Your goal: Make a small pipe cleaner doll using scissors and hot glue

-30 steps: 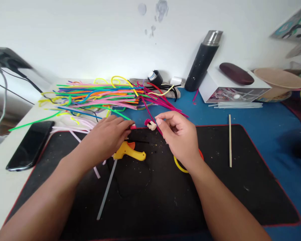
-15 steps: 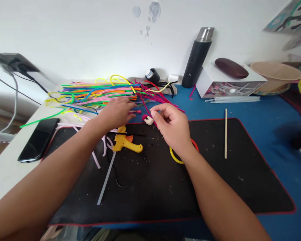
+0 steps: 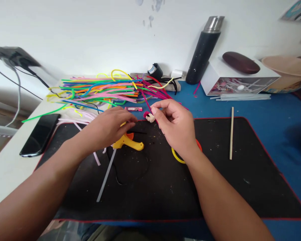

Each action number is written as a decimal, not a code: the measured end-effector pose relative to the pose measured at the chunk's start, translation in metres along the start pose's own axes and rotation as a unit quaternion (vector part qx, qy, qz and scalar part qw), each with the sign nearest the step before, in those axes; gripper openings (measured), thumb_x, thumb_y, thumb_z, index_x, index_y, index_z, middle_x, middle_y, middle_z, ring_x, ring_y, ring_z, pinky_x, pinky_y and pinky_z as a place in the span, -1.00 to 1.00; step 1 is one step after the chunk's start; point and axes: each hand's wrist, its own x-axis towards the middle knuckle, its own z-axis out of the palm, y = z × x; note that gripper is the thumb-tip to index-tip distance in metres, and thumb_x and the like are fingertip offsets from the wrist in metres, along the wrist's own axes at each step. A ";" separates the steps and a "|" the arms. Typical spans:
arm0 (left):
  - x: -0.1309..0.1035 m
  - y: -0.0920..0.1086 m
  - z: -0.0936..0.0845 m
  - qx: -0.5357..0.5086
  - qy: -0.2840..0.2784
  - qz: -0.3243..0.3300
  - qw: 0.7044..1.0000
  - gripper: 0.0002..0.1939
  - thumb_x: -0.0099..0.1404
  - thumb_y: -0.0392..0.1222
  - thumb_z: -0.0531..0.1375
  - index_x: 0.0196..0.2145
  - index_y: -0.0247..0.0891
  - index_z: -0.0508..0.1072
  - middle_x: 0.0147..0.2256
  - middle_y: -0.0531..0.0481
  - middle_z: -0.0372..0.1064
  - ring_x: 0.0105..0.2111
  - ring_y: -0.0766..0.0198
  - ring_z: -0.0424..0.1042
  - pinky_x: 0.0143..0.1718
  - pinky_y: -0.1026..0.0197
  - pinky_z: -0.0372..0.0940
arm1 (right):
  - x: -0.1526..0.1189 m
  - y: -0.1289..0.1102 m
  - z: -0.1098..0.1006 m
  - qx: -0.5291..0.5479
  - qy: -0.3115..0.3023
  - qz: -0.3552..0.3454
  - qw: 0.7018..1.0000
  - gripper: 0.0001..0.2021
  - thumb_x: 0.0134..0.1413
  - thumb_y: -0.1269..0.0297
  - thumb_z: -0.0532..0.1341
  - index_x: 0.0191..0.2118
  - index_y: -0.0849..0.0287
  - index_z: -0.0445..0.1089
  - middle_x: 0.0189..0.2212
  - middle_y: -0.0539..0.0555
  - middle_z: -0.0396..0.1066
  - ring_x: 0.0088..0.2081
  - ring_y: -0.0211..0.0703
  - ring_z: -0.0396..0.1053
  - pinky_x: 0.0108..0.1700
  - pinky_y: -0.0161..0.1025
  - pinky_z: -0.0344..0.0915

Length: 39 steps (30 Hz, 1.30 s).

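My right hand [image 3: 177, 127] pinches a magenta pipe cleaner [image 3: 146, 101] between thumb and forefinger. Just left of those fingertips is a small cream-and-magenta curled piece [image 3: 149, 117]; whether it touches the pipe cleaner I cannot tell. My left hand [image 3: 111, 124] hovers palm down with loosely bent fingers apart, nothing seen in them. It covers part of a yellow hot glue gun [image 3: 130, 142], which lies on the black mat [image 3: 165, 194] with a grey glue stick [image 3: 106, 175] at its end. Beyond the left fingertips lies a small pink-capped tube [image 3: 134, 109].
Many coloured pipe cleaners [image 3: 100, 88] are heaped at the back left, near a phone [image 3: 40, 135]. A yellow-and-orange ring [image 3: 177, 157] shows beneath my right wrist. Farther right are a wooden stick [image 3: 231, 134], a dark flask [image 3: 203, 50] and a white box [image 3: 212, 78].
My left hand has drawn back from the pipe cleaner heap toward the glue gun, uncovering the pink-capped tube. My right hand keeps its pinch. The view has shifted slightly.
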 end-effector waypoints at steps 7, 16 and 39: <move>-0.003 0.001 0.015 0.021 -0.062 0.049 0.997 -0.77 0.50 -0.21 0.17 -0.10 -0.17 0.66 -0.20 -0.12 0.60 -0.10 0.00 0.52 0.02 -0.02 0.35 | -0.001 0.003 0.001 -0.002 -0.002 -0.002 1.000 -0.90 0.39 0.24 0.34 -0.18 0.10 0.57 -0.59 -0.13 0.33 -0.58 -0.29 0.21 -0.51 -0.26 0.14; -0.021 -0.001 0.007 0.073 -0.040 0.059 0.995 -0.77 0.47 -0.22 0.17 -0.21 -0.11 0.65 -0.21 -0.10 0.62 0.05 -0.11 0.42 0.11 -0.14 0.29 | -0.003 0.003 0.003 -0.012 -0.002 0.002 1.000 -0.90 0.39 0.22 0.34 -0.17 0.09 0.57 -0.59 -0.12 0.34 -0.57 -0.28 0.18 -0.50 -0.26 0.13; 0.009 0.013 0.011 0.055 -0.014 0.030 0.998 -0.79 0.49 -0.22 0.14 -0.19 -0.20 0.61 -0.22 -0.13 0.55 -0.08 -0.03 0.47 0.09 -0.06 0.34 | -0.002 -0.001 0.002 -0.021 0.010 -0.017 1.000 -0.91 0.39 0.22 0.35 -0.18 0.08 0.57 -0.60 -0.13 0.29 -0.58 -0.26 0.19 -0.51 -0.26 0.16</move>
